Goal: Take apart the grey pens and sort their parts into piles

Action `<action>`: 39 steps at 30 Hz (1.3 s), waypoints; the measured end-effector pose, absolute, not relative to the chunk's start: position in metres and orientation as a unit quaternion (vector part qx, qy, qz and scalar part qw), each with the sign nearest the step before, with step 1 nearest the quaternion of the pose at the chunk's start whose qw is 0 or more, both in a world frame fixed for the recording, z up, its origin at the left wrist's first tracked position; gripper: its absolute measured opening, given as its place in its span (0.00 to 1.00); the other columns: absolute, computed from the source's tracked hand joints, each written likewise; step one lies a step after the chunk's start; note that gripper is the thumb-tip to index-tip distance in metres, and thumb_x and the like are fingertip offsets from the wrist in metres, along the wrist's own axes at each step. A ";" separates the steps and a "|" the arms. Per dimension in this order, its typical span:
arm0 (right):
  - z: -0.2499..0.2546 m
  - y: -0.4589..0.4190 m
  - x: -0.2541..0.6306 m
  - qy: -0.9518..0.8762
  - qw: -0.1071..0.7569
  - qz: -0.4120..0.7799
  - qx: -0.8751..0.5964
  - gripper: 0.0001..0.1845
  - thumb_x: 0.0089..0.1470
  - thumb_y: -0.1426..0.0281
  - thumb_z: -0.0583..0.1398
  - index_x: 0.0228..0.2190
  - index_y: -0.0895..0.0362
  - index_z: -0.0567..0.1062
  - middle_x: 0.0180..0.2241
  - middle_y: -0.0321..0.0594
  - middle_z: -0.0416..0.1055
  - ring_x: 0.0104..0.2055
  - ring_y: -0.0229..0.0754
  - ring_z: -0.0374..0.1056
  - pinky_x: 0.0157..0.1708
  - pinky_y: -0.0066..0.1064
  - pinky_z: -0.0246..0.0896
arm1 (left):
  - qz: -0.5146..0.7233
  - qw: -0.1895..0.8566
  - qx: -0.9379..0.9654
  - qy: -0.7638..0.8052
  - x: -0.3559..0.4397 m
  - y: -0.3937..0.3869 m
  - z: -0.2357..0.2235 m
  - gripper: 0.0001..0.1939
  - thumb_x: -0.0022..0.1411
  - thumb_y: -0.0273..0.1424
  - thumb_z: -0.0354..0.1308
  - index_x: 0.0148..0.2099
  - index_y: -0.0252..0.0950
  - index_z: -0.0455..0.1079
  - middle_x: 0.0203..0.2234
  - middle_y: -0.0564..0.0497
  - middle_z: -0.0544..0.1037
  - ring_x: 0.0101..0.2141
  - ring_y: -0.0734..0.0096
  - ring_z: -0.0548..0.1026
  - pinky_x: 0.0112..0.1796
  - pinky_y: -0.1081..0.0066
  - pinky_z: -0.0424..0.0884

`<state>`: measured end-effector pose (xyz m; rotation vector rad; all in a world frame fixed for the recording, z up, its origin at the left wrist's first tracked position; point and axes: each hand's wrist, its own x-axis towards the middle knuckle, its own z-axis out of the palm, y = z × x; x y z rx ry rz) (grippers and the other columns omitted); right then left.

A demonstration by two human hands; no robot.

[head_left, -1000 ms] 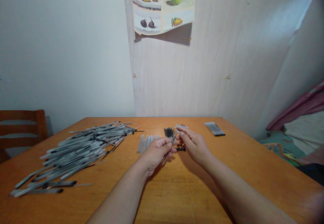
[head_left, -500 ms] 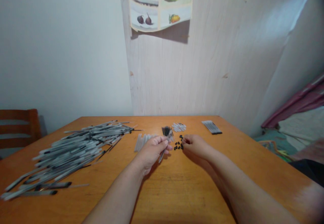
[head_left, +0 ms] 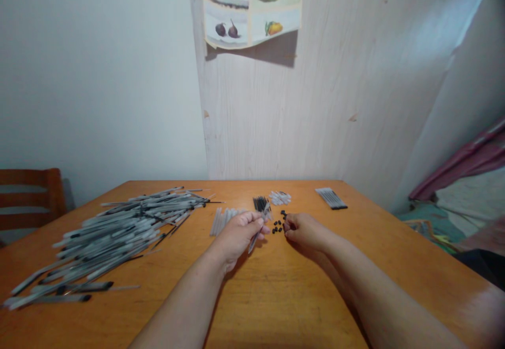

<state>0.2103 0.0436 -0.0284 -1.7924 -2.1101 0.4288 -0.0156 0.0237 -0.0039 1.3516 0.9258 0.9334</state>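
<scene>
My left hand (head_left: 243,235) is closed round a slim pen (head_left: 254,242) with a translucent barrel, its tip pointing down toward me. Fingertips pinched together, my right hand (head_left: 302,229) rests on the table at the right side of some small black pen plugs (head_left: 278,227); whatever is between those fingers is hidden. Beyond my left hand lie a row of clear pen barrels (head_left: 218,222), a bunch of dark refills (head_left: 259,203) and a small heap of clear pen caps (head_left: 280,197).
A large loose pile of pens (head_left: 114,238) covers the left of the wooden table (head_left: 252,307). At the back right lies a neat row of pens (head_left: 331,198). A wooden chair (head_left: 29,196) stands at the left, and fruit pictures (head_left: 252,7) hang on the wall.
My right hand has shifted very slightly among the black plugs, its fingers still pinched. My left hand keeps the pen in nearly the same place. The whole view has moved a little.
</scene>
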 end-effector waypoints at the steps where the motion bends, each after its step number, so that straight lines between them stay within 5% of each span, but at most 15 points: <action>1: -0.028 0.044 0.210 -0.742 0.168 0.149 -0.632 0.04 0.43 0.76 0.59 0.25 0.56 0.71 0.24 0.34 0.70 0.27 0.36 0.61 0.25 0.26 0.45 | 0.399 0.587 0.581 0.399 -0.015 0.024 -0.004 0.12 0.62 0.36 0.57 0.43 0.33 0.71 0.33 0.46 0.79 0.32 0.73 0.73 0.37 0.71 0.65; 12: -0.029 0.043 0.211 -0.745 0.148 0.144 -0.635 0.03 0.41 0.75 0.59 0.21 0.56 0.70 0.20 0.33 0.67 0.24 0.35 0.60 0.22 0.26 0.44 | 0.387 0.591 0.593 0.387 -0.016 0.021 -0.001 0.12 0.61 0.36 0.57 0.42 0.33 0.72 0.32 0.46 0.78 0.31 0.73 0.71 0.37 0.71 0.64; 25: 0.020 0.021 0.200 -0.624 0.445 0.456 -0.453 0.08 0.46 0.69 0.64 0.28 0.56 0.68 0.21 0.33 0.71 0.22 0.34 0.64 0.24 0.26 0.57 | 0.357 0.615 0.593 0.377 -0.013 0.018 -0.002 0.13 0.59 0.39 0.60 0.37 0.34 0.70 0.30 0.48 0.77 0.30 0.74 0.70 0.36 0.71 0.62; 39: 0.029 0.018 0.198 -0.616 0.491 0.448 -0.422 0.13 0.47 0.63 0.67 0.31 0.58 0.73 0.24 0.34 0.71 0.25 0.34 0.64 0.27 0.29 0.57 | 0.332 0.613 0.607 0.382 -0.011 0.018 -0.006 0.13 0.59 0.40 0.60 0.38 0.34 0.69 0.30 0.49 0.76 0.28 0.75 0.68 0.33 0.71 0.59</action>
